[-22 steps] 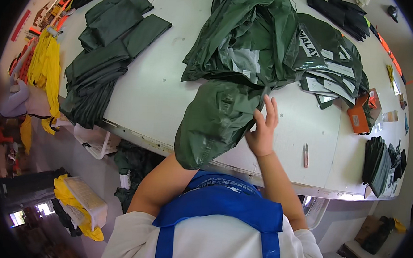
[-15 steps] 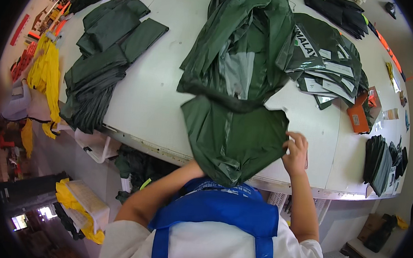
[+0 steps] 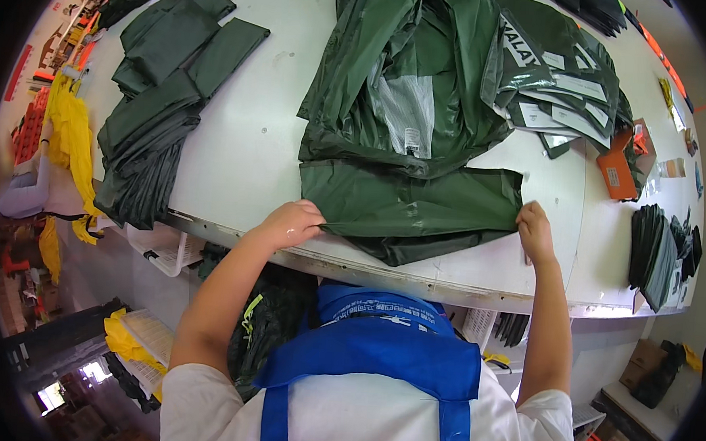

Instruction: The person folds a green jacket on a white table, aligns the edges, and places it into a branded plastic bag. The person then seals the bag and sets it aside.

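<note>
A dark green rain jacket (image 3: 468,90) lies spread on the white table in front of me, its grey mesh lining and a small neck label facing up. Its hood (image 3: 419,202) is stretched sideways along the near side of the table, with a darker fold sagging beneath. My left hand (image 3: 292,223) pinches the hood's left corner, fingers closed. At the opposite corner, my right hand (image 3: 536,230) grips the cloth between thumb and fingers.
Folded dark green garments (image 3: 153,119) are piled on the left. Bagged green garments (image 3: 567,96) lie at the right, beside an orange box (image 3: 617,168). More folded dark pieces (image 3: 653,251) stand at the far right. A white basket (image 3: 161,245) sits below the table edge (image 3: 302,263).
My left hand has come out from behind the hood to its left corner. The hood, earlier hanging toward me in a point, is now pulled wide and flatter on the table.
</note>
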Motion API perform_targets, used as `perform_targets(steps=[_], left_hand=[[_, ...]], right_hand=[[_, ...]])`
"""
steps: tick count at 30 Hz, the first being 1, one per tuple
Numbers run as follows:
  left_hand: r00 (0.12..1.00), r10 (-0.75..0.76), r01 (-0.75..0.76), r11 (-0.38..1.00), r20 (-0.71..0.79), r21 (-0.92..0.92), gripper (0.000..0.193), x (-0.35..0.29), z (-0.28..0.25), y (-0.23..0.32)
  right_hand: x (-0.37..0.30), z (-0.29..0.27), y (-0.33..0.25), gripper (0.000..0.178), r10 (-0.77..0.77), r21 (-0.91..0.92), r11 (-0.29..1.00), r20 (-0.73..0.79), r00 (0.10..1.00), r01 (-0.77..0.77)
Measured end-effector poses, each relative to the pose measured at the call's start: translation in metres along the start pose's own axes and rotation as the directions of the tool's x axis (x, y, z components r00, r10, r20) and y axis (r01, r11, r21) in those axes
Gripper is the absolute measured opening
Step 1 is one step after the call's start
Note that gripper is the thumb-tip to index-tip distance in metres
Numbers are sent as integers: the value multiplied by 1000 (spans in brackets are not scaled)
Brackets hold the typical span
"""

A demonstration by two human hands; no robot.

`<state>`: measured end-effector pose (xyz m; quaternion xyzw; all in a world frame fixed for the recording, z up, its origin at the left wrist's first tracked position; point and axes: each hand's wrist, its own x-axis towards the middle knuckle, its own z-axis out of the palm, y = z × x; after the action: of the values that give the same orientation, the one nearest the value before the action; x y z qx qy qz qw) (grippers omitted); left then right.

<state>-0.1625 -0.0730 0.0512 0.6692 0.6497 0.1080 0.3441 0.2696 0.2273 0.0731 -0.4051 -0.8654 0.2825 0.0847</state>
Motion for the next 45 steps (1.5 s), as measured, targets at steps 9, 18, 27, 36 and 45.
perform_targets(steps=[9, 18, 27, 36, 45], left_hand=[[795, -45, 61, 998, -605, 7, 35, 24, 10, 52], [438, -487, 100, 862, -756, -497, 36, 21, 20, 39], [624, 36, -234, 962, -781, -142, 14, 17, -44, 72], [977, -197, 100, 761, 81, 641, 29, 19, -36, 1], [883, 446, -429, 894, -151, 128, 24, 43, 66, 159]], right_hand=[[-27, 107, -139, 24, -331, 128, 928, -154, 931, 351], [-15, 156, -125, 26, -131, -47, 990, 36, 991, 133], [-55, 18, -145, 21, -248, 292, 909, -192, 950, 296], [-95, 67, -119, 34, -284, 140, 958, 386, 878, 249], [-33, 19, -52, 28, -20, 61, 998, 285, 958, 2]])
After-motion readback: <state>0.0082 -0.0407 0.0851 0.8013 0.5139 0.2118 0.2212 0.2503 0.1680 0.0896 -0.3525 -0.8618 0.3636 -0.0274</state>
